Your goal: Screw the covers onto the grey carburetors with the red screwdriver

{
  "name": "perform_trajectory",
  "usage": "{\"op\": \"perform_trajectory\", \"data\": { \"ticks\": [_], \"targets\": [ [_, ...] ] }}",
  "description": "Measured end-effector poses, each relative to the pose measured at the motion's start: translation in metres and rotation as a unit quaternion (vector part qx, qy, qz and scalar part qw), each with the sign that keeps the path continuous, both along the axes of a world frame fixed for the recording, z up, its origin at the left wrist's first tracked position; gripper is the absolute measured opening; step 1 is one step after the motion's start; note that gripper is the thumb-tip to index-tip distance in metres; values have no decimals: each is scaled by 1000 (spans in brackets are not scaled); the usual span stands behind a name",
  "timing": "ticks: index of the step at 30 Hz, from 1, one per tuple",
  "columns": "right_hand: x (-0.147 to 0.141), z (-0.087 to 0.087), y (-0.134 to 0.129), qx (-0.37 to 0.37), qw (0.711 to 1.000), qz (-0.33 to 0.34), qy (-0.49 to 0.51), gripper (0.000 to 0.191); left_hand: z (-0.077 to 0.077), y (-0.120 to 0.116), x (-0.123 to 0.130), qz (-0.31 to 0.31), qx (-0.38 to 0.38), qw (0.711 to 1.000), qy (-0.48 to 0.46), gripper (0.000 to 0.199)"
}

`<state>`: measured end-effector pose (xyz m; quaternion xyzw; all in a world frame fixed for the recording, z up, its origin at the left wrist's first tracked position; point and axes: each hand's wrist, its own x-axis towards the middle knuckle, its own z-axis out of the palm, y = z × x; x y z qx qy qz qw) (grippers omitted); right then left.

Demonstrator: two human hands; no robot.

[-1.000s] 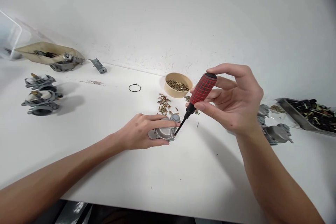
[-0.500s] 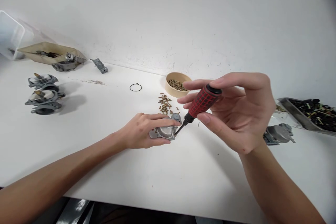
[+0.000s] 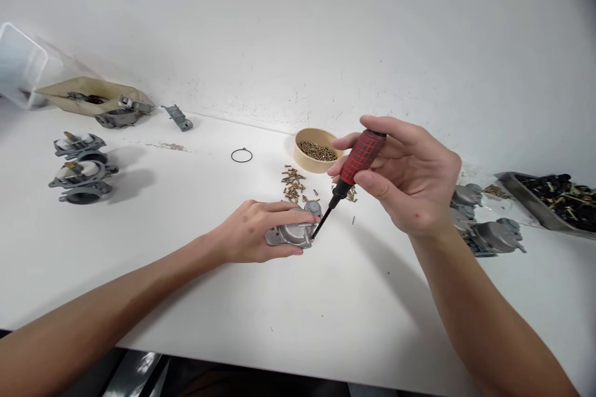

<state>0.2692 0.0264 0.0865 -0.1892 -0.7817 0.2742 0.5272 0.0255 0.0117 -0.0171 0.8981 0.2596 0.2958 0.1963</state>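
Note:
My left hand [image 3: 256, 231] is wrapped round a grey metal carburetor [image 3: 294, 234] on the white table, thumb on the near side and fingers over the top. The fingers of my right hand [image 3: 410, 173] grip the red and black handle of a screwdriver [image 3: 362, 158]. Its shaft slants down to the left, and the tip touches the right edge of the carburetor. Just behind the carburetor lie loose brass screws [image 3: 293, 185]. A round tan tub [image 3: 313, 165] filled with small brass pieces stands farther back.
A thin black ring [image 3: 241, 160] lies left of the tub. Two carburetor bodies [image 3: 84, 169] stand at the left, near a tan container [image 3: 77, 88] of parts. At the right are more carburetors [image 3: 498, 237] and a metal tray [image 3: 526, 198] of black parts.
My right hand and the screwdriver handle have shifted left and slightly up, so the screwdriver stands steeper. Its tip remains at the carburetor's edge. My left hand has hardly moved.

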Motion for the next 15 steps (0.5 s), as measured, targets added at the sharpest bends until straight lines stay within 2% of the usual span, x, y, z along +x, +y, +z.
{"op": "perform_trajectory", "data": {
  "ticks": [10, 15],
  "targets": [
    [-3, -2, 0, 32, 999, -7, -2, 52, 0, 0, 0, -5, 6, 1000, -7, 46],
    [-5, 2, -12, 99, 994, 3, -37, 61, 0, 1, 0, -9, 15, 1000, -9, 45]
  ]
}}
